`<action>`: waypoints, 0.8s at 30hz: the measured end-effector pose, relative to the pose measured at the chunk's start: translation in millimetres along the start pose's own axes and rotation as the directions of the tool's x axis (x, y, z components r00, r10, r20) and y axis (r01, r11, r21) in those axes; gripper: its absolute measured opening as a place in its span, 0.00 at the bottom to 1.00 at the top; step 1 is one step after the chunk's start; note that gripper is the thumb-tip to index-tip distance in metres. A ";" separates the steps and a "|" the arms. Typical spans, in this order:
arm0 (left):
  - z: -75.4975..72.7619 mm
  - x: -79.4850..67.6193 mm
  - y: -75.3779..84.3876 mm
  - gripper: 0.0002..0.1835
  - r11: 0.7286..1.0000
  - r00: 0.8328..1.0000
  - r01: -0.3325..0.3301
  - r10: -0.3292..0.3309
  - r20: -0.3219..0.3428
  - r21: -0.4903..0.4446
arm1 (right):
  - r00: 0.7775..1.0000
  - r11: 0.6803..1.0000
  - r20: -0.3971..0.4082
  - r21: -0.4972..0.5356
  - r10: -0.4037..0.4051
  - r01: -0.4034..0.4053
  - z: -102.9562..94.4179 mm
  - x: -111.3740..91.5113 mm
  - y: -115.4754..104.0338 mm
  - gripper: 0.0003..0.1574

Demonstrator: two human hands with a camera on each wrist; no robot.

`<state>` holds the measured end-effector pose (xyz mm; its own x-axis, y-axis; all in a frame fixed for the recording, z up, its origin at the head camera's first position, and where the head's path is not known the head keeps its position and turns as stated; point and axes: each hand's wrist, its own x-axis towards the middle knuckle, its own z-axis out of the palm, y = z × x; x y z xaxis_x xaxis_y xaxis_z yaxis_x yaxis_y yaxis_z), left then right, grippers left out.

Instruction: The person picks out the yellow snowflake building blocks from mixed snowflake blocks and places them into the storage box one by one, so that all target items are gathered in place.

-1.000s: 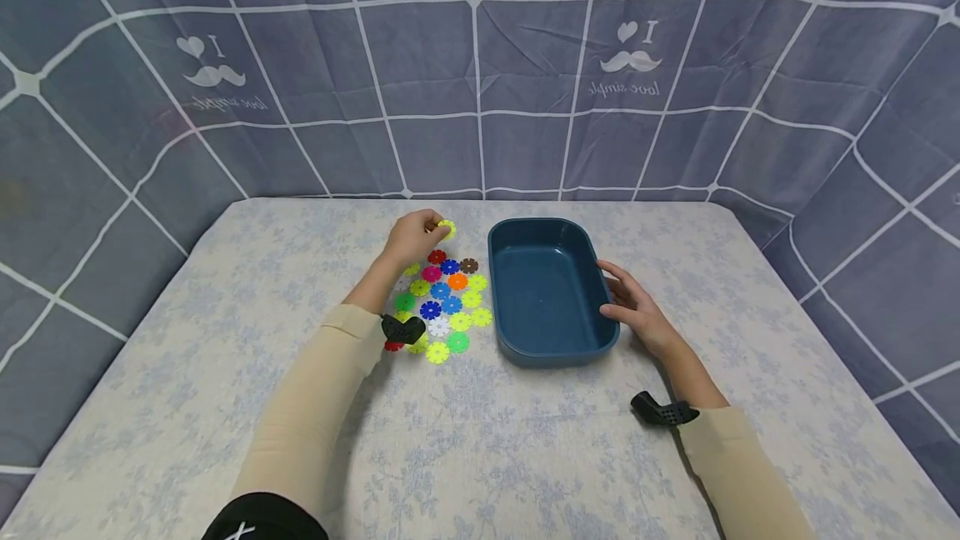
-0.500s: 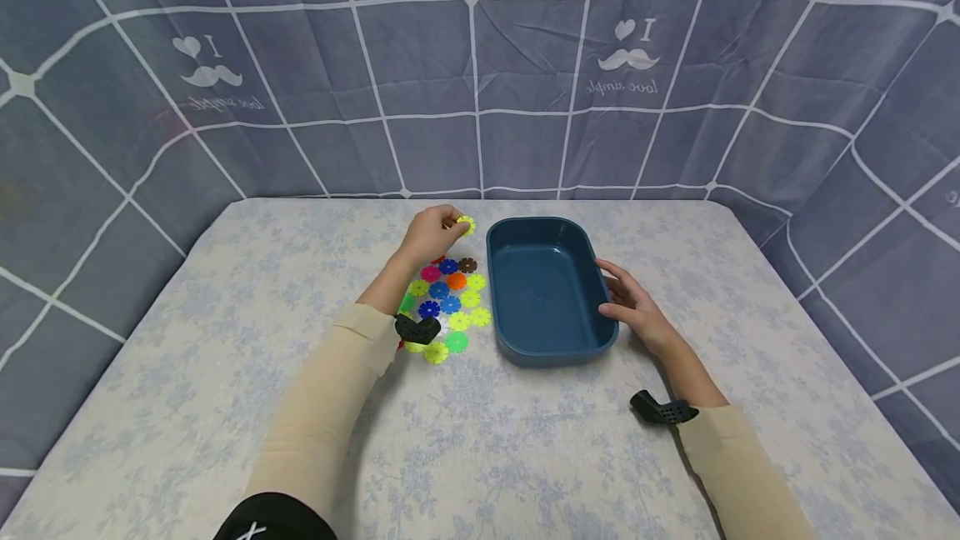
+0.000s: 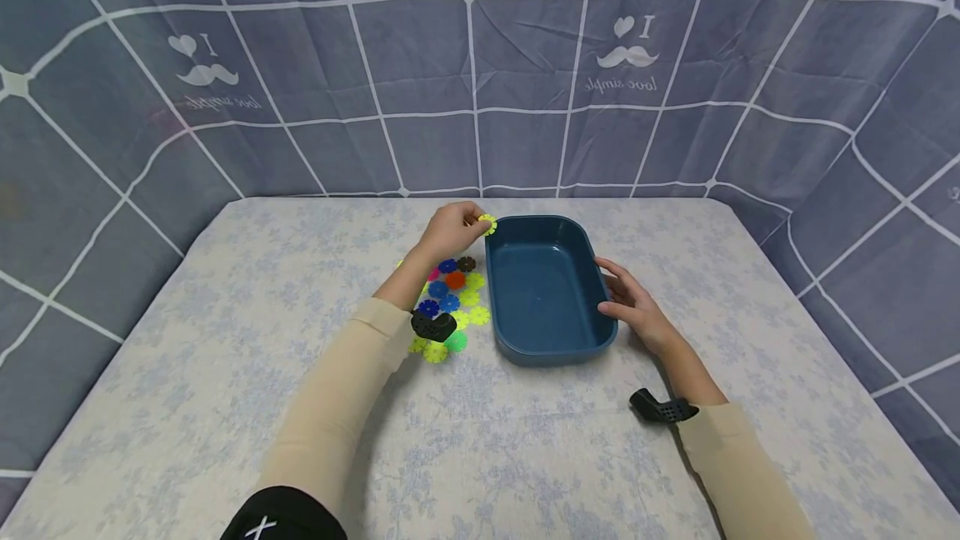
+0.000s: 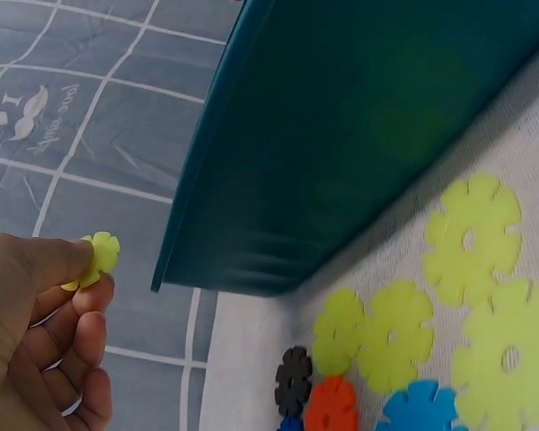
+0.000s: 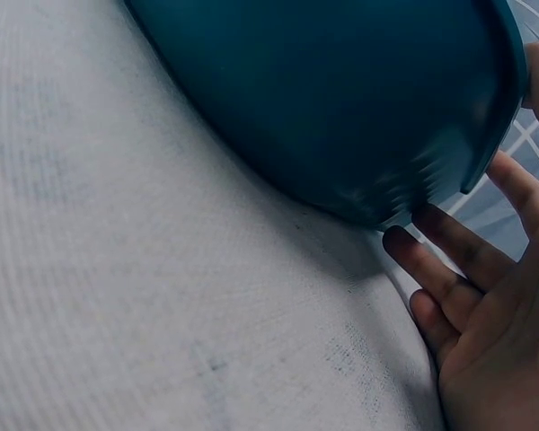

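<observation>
Between thumb and fingertips, my left hand [image 3: 452,230] pinches a yellow notched plastic disc [image 3: 489,223], shaped like a flower. In the head view the disc is at the far left corner of a dark blue plastic basin [image 3: 547,294]; the left wrist view shows a gap between the disc [image 4: 102,258] and the basin wall [image 4: 278,180]. My right hand [image 3: 633,303] grips the basin's right side, thumb at the rim and fingers against the outer wall [image 5: 341,99]. No discs show inside the basin. My left forearm partly hides the loose discs.
Left of the basin lie several loose discs, among them an orange disc [image 3: 455,280], a brown disc [image 3: 467,264] and a green disc [image 3: 456,341]. A pale patterned cloth [image 3: 525,448] covers the table. Grey-blue checked curtains [image 3: 420,48] hang behind and beside it.
My left hand has carried the yellow disc rightward to the basin's far left corner, its forearm now covering more of the loose discs. The right hand and the basin have stayed in place.
</observation>
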<state>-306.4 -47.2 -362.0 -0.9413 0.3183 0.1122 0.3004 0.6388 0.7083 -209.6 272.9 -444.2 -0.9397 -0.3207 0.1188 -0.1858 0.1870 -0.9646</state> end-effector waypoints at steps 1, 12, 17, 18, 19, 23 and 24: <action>1.4 0.5 0.8 0.13 1.000 1.000 -0.005 0.005 0.003 0.001 | 1.000 1.000 0.001 0.002 -0.001 0.001 -0.2 0.2 0.1 0.45; 12.4 7.1 13.0 0.12 0.998 0.997 -0.063 0.062 0.037 0.028 | 1.000 1.000 -0.007 -0.005 0.007 -0.007 0.5 0.5 -0.9 0.45; 14.7 10.7 17.9 0.12 0.997 0.997 -0.069 0.068 0.038 0.040 | 1.000 1.000 0.000 -0.001 -0.001 0.001 0.1 0.8 -0.9 0.44; 15.0 11.4 18.8 0.12 0.997 0.997 -0.071 0.069 0.040 0.041 | 1.000 1.000 0.001 0.000 -0.002 0.002 0.1 0.7 -0.9 0.44; 15.6 12.4 19.6 0.12 0.996 0.997 -0.073 0.072 0.042 0.042 | 1.000 1.000 0.002 -0.001 -0.002 0.002 0.0 0.8 -0.7 0.44; 18.8 16.5 22.8 0.13 0.996 0.996 -0.075 0.071 0.060 0.054 | 1.000 1.000 0.001 -0.004 -0.003 0.003 0.2 -0.1 -0.4 0.44; 19.8 17.4 23.7 0.13 0.996 0.995 -0.075 0.071 0.066 0.057 | 1.000 1.000 0.001 -0.004 -0.006 0.006 0.2 -0.4 -0.2 0.44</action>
<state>-312.6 -12.7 -357.1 -0.9056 0.4080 0.1162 0.3782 0.6522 0.6570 -209.1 272.8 -444.1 -0.9384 -0.3224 0.1243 -0.1925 0.1889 -0.9629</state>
